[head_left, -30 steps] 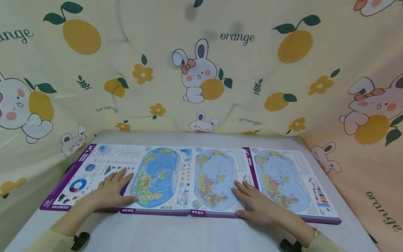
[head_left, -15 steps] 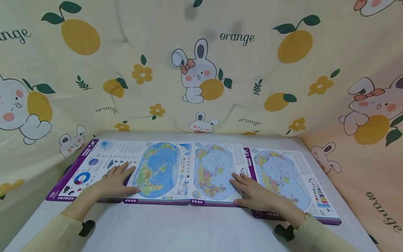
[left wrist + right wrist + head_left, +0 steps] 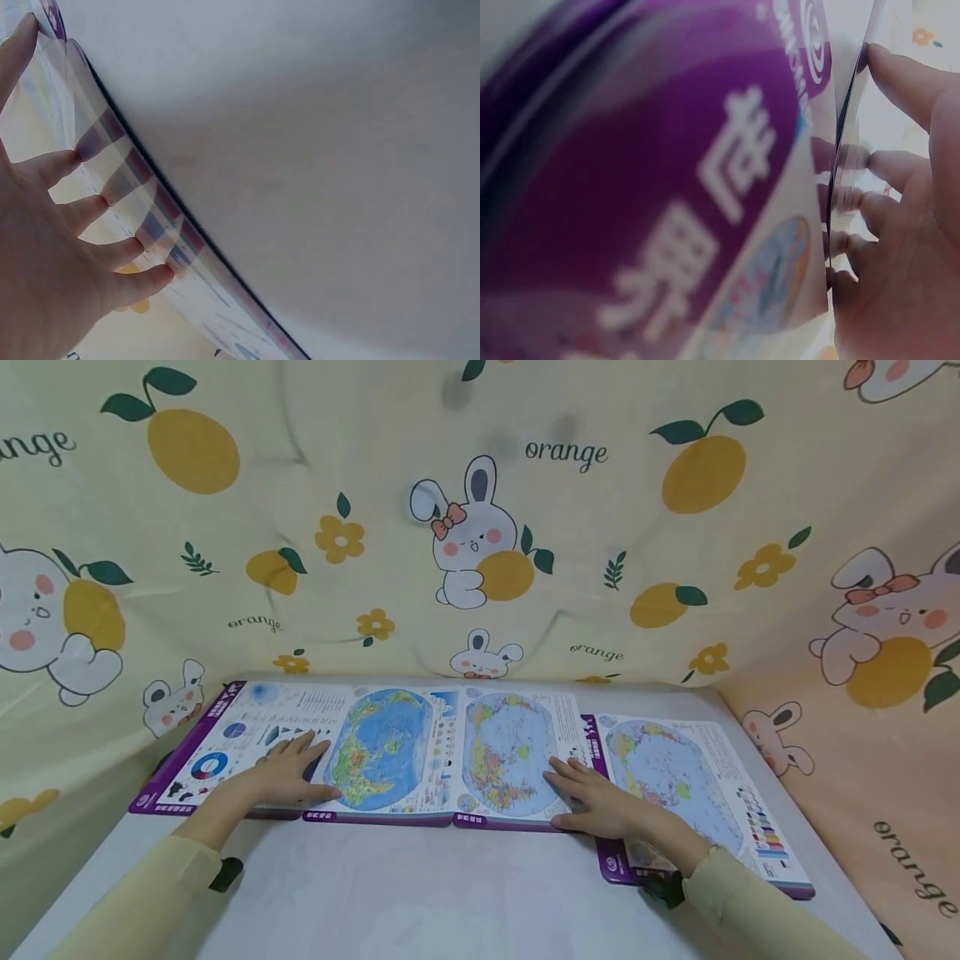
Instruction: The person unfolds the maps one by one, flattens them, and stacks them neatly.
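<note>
A three-panel fold-out map (image 3: 386, 752) lies spread across the table, with purple borders and a glossy surface. My left hand (image 3: 288, 772) rests on its left panel, fingers straight and spread. In the left wrist view the fingertips of the left hand (image 3: 52, 262) press the shiny sheet and mirror in it. My right hand (image 3: 596, 802) lies flat on the lower right of the third panel; the right wrist view shows the right hand's (image 3: 900, 232) fingertips against a glossy sheet. A second world map (image 3: 675, 777) sits at the right, partly under the right forearm and the fold-out's edge.
The white table (image 3: 420, 893) meets a cream curtain (image 3: 570, 543) printed with rabbits and oranges at the back and both sides. The fold-out's far edge lies close to the curtain. Dark straps show at both cuffs.
The three-panel map has slid away from me toward the back curtain, both hands travelling with it. The second map has stayed put, and its lower left purple corner has come into view.
</note>
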A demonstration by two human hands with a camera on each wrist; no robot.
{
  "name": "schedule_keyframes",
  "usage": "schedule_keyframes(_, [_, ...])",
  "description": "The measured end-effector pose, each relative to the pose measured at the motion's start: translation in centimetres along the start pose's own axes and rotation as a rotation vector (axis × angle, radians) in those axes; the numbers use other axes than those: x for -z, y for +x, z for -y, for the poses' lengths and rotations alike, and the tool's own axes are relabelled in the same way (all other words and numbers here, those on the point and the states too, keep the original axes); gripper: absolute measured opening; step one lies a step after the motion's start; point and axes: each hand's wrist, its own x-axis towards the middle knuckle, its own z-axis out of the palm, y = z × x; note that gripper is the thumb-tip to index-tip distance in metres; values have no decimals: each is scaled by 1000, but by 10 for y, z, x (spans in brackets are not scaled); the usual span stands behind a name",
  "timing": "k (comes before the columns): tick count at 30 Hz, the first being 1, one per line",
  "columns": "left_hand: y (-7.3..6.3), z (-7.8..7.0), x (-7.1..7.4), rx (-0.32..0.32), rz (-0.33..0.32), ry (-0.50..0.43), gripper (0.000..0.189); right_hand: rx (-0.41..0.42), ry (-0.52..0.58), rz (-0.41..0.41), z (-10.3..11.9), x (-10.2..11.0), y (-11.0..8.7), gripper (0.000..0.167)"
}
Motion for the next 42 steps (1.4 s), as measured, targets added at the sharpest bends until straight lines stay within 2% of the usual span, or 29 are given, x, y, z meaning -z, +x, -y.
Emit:
schedule_keyframes(8, [0, -3, 0, -2, -17, -28, 106, -14, -16, -39, 2, -2, 1, 79])
schedule_keyframes(11, [-1, -7, 0, -26, -45, -20, 100, -31, -20, -60, 4, -3, -1, 78])
schedule_keyframes(15, [-2, -19, 1, -86, -118, -27, 87, -30, -4, -103, 8, -1, -5, 76])
schedule_keyframes(19, [-2, -39, 2, -181, -218, -41, 74, -19, 34, -182, 15, 2, -13, 73])
schedule_keyframes(22, [-3, -57, 1, -249, -278, -98, 66, -23, 73, -260, 20, 4, -21, 72])
schedule_keyframes(25, [-4, -77, -3, -277, -301, -242, 62, -56, 133, -342, 24, 6, -32, 72])
schedule_keyframes(29, [-3, -111, -11, -268, -314, -474, 60, -119, 237, -441, 27, 10, -49, 70])
schedule_keyframes(32, [-3, -137, -17, -260, -343, -589, 57, -168, 278, -503, 25, 12, -61, 68])
schedule_keyframes(36, [-1, -174, -24, -268, -381, -721, 52, -241, 283, -539, 17, 18, -77, 67])
schedule_keyframes(39, [0, -200, -32, -304, -371, -804, 49, -288, 285, -544, 6, 21, -91, 68])
schedule_keyframes(42, [1, -221, -39, -349, -311, -848, 49, -314, 274, -548, -10, 22, -105, 70])
